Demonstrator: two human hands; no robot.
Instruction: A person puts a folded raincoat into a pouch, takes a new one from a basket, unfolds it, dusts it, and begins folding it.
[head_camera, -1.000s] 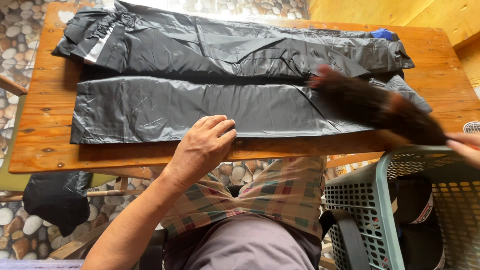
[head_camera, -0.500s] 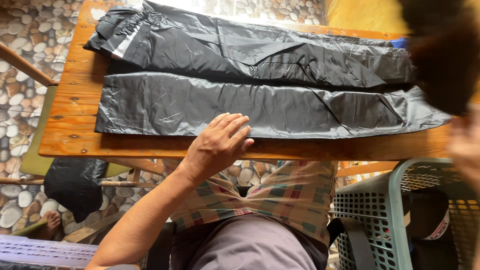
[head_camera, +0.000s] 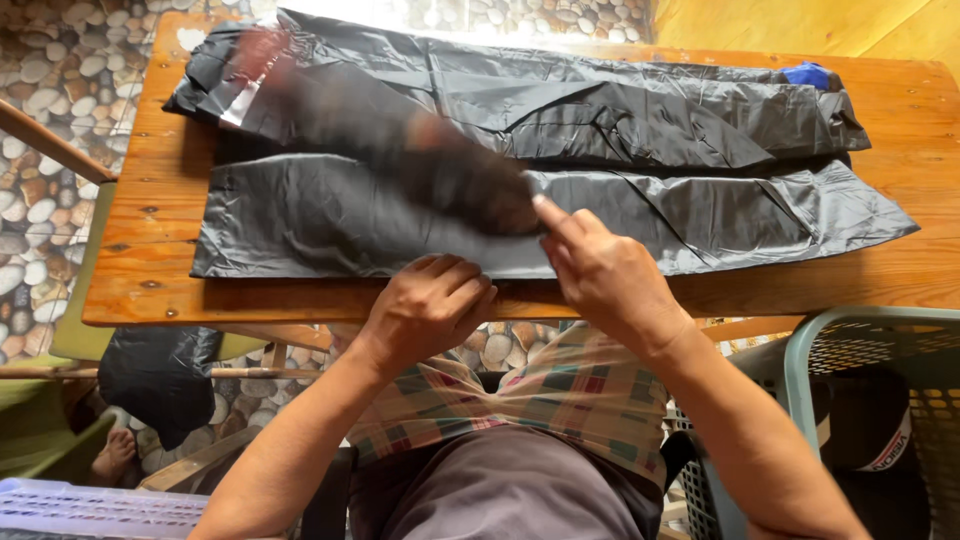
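Black shiny trousers (head_camera: 640, 215) lie lengthwise across the wooden tabletop (head_camera: 150, 290); left hand (head_camera: 425, 310) presses the near hem, fingers together, right hand (head_camera: 605, 275) pinches a blurred dark cloth (head_camera: 430, 160).

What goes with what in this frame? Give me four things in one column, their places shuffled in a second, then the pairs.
1. left hand
2. right hand
3. basket
4. blue patch

A. far right end of the upper dark garment
B. near edge of the wooden table
C. beside the table, lower right
D. holding a blurred dark piece over the garments

1-B, 2-D, 3-C, 4-A
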